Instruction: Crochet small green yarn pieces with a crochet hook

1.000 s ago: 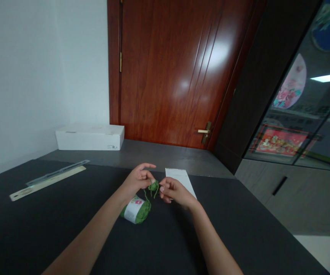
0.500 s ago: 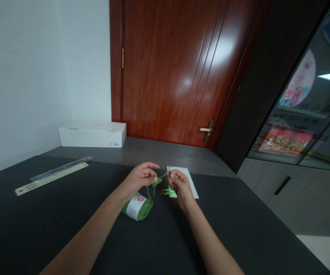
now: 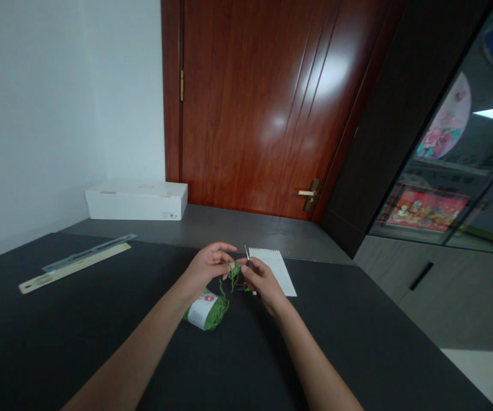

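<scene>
My left hand pinches a small piece of green crochet work above the black table. My right hand is closed round a thin metal crochet hook, whose tip points up beside the green piece. A strand of green yarn runs down from the work to a green yarn ball with a white label, lying on the table just under my left wrist.
A white notepad lies just beyond my right hand. A pale ruler lies at the far left of the table. A white box sits on the grey ledge by a red wooden door. A dark glass cabinet stands right.
My right hand has come back towards the left hand, closing the gap that opened half a second ago. The hook now stands upright at the green piece.
</scene>
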`<state>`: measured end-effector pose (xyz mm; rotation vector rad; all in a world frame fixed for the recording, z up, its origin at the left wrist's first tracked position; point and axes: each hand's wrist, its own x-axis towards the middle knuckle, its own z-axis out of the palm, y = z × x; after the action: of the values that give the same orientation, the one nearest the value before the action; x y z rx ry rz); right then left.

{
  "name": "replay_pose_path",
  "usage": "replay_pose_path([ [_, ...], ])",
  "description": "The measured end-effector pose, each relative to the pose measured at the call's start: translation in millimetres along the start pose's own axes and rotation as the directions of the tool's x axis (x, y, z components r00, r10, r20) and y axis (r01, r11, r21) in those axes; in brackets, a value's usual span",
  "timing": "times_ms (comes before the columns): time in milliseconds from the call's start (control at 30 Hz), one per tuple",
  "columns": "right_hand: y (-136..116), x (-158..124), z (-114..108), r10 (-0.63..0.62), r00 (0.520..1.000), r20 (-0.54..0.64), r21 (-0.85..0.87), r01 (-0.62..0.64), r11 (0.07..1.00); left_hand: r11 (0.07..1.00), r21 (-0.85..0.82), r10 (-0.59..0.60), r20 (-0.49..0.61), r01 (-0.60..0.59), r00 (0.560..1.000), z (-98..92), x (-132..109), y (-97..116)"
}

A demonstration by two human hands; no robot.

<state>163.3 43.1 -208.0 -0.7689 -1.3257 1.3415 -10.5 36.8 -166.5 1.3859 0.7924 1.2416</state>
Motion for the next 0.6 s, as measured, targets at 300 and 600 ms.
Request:
replay_pose_path([
  [300, 1, -2, 2, -0.023, 0.999, -0.034, 0.006, 0.023, 1.000, 0.998, -0.055, -0.039, -0.029, 0.037, 0.999, 7.7, -3, 0],
  [600, -7, -6, 8, 0.052, 0.998, 0.041, 0.232, -0.060, 0.971, 0.833, 0.547, 0.206, -0.165, -0.084, 0.965, -37.8, 8, 1],
])
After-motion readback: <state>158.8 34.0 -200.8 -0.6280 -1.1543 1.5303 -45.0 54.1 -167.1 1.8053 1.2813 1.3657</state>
